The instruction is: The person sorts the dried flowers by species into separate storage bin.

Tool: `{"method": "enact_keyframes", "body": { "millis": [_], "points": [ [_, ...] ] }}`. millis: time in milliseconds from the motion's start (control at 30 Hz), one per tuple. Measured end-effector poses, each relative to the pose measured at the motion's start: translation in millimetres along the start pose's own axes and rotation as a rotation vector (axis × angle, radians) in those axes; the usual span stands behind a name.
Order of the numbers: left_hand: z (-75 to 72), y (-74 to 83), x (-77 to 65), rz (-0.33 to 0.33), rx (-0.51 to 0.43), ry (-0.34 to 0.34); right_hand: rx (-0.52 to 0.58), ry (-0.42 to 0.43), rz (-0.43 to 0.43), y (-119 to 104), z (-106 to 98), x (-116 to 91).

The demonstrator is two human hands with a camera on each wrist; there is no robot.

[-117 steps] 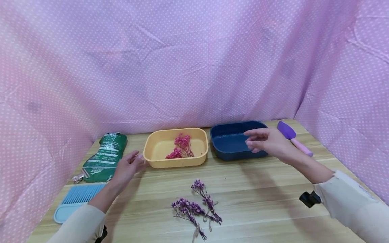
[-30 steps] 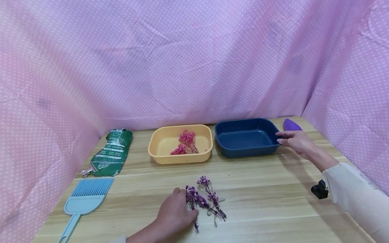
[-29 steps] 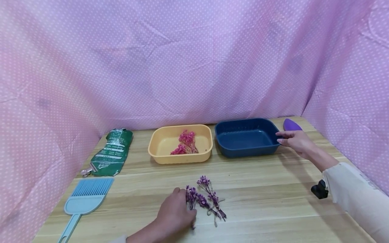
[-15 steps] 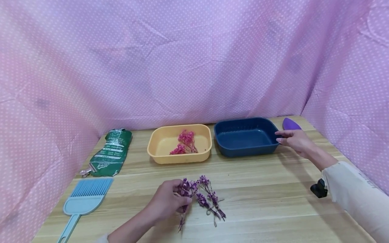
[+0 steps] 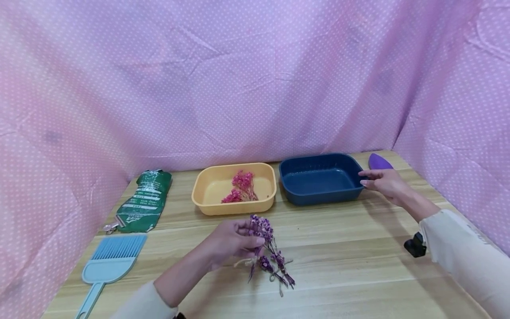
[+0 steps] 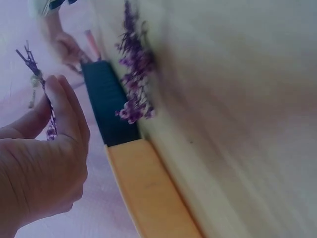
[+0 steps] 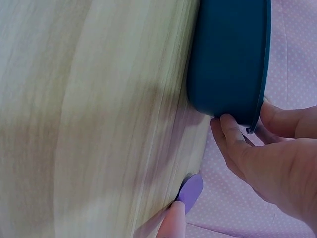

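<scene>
Near: we see purple dried-flower sprigs [image 5: 280, 262] lying on wooden tabletop [image 5: 338, 261]. Just left, left hand [image 5: 231, 241] pinches twine-tied purple bunch [image 5: 261, 227]; stems passing close could snag and drag sprigs. Over-tight pinch could shed florets. Far right: right hand [image 5: 387, 184] grips end of dark blue basin [image 5: 322, 196]; we judge uneven pull could tip it or bump yellow basin [image 5: 235, 208]. Careless knuckle could knock purple scoop [image 5: 379, 161] beside it.

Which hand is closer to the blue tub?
The right hand: its fingers touch the right end of the blue tub. The left hand is farther off, before the yellow tub, holding purple flowers.
</scene>
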State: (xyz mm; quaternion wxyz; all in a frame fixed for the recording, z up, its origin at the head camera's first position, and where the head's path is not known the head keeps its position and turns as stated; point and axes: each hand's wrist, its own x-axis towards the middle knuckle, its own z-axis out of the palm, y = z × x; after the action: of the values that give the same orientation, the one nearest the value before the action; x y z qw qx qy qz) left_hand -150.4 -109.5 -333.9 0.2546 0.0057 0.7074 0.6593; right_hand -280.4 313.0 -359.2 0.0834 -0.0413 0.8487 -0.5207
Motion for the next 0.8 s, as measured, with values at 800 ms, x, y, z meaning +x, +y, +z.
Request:
{"method": "enact_keyframes", "body": {
  "millis": [800],
  "points": [
    [6.9,37.4,97.2,0.096,-0.125,0.103,0.005,0.003,0.009,-0.7,0.7,-0.4]
  ]
}}
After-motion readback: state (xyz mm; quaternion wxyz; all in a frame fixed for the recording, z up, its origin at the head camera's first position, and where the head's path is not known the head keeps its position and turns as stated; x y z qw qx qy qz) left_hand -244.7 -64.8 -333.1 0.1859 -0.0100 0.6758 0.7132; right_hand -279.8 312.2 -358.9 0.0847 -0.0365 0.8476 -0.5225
